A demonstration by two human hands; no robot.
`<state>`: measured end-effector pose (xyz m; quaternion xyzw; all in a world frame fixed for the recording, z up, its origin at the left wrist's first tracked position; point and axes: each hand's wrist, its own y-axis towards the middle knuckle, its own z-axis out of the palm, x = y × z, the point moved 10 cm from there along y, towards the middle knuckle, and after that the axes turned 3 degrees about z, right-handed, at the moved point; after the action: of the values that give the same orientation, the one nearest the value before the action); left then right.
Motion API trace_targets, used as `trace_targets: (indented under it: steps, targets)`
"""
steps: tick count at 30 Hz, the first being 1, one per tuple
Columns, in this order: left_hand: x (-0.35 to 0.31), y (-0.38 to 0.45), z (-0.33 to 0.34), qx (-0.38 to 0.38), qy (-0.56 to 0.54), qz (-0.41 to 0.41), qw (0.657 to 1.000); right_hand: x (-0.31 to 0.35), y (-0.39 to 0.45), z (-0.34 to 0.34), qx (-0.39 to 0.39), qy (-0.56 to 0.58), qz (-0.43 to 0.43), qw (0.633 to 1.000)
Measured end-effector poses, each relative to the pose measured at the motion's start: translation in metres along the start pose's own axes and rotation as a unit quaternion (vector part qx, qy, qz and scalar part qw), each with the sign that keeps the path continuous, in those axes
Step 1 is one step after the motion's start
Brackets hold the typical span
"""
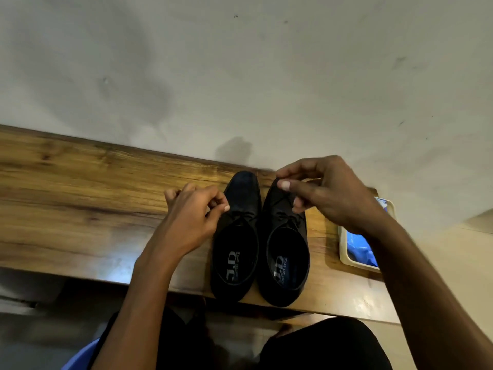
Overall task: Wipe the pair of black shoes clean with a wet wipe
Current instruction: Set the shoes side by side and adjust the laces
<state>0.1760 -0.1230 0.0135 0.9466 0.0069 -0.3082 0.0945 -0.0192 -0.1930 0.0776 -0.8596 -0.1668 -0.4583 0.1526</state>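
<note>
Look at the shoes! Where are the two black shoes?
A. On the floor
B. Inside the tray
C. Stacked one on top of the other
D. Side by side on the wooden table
D: the left shoe and right shoe sit side by side on the wooden table.

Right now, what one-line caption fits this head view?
Left hand and right hand hover with curled fingers over black shoes on a wooden shelf; cream tray at right.

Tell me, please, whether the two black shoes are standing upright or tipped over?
Upright: both shoes rest on their soles on the wooden table, openings facing up, insole labels visible.
</note>
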Motion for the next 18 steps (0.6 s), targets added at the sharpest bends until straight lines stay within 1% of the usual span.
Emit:
trace_targets:
  steps: [2,4,7,9,14,18]
  targets:
    - [-0.007,0.001,-0.009,0.003,0.009,-0.002,1.000,0.009,0.000,-0.008,0.003,0.054,-0.013,0.998]
    - [-0.013,0.001,-0.015,0.011,-0.015,-0.001,1.000,0.019,0.001,-0.010,0.015,0.070,-0.026,0.997]
    - [-0.022,0.003,-0.018,0.019,-0.144,0.001,0.989,0.034,0.005,-0.004,0.040,0.068,-0.052,0.995]
    - [-0.027,0.008,-0.017,0.030,-0.186,-0.014,0.982,0.047,0.009,0.000,0.049,0.054,-0.077,0.994]
    - [-0.041,0.029,-0.013,0.068,-0.183,-0.024,0.980,0.079,0.020,0.011,0.046,0.018,-0.126,0.991]
    - [-0.050,0.034,-0.010,0.072,-0.170,-0.012,0.983,0.087,0.030,0.025,0.052,0.014,-0.126,0.991]
